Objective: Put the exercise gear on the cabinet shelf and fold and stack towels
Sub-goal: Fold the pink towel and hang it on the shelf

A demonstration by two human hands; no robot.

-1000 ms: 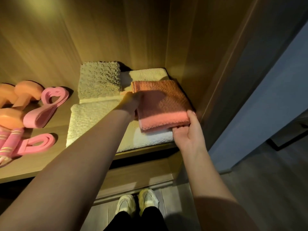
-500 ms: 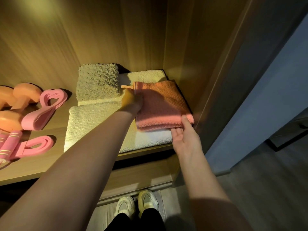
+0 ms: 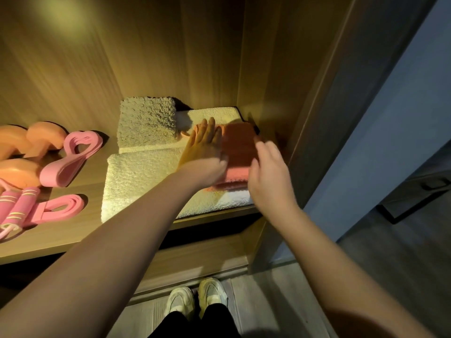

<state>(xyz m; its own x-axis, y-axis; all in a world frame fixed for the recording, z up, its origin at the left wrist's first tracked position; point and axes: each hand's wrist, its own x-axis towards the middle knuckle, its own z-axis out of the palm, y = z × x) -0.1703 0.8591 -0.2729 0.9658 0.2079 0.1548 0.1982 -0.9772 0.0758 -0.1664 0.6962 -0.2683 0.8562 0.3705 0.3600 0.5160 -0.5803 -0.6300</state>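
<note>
Cabinet shelf (image 3: 61, 240), contents, right to left:

- Large cream towel (image 3: 141, 181): lies flat in the right corner, against the cabinet side wall (image 3: 263, 69), with its front edge near the shelf lip.
- Shaggy beige towel (image 3: 146, 123): folded, resting on the rear left of the cream towel.
- Pink towel (image 3: 238, 147): folded, lying on the right part of the cream towel, just beside the shaggy towel.
- Two pink resistance bands (image 3: 73, 157): lie left of the towels, apart from them.
- Orange dumbbells (image 3: 14, 172): stand at the far left, touching the rear band.
- Pink jump-rope handles (image 3: 14, 206): lie at the front left, beside the nearer band.

Left grip (image 3: 205, 145): wide, with straight fingers pressed flat on the left part of the pink towel. It holds nothing.

Right grip (image 3: 268, 174): blurred, with fingers loosely extended and nothing in them. It hangs over the front right corner of the pink towel; whether it touches cannot be told.

Both forearms cross the shelf front and cover part of the cream towel. Below the shelf, two light shoes (image 3: 197, 301) stand on the floor (image 3: 390, 264).
</note>
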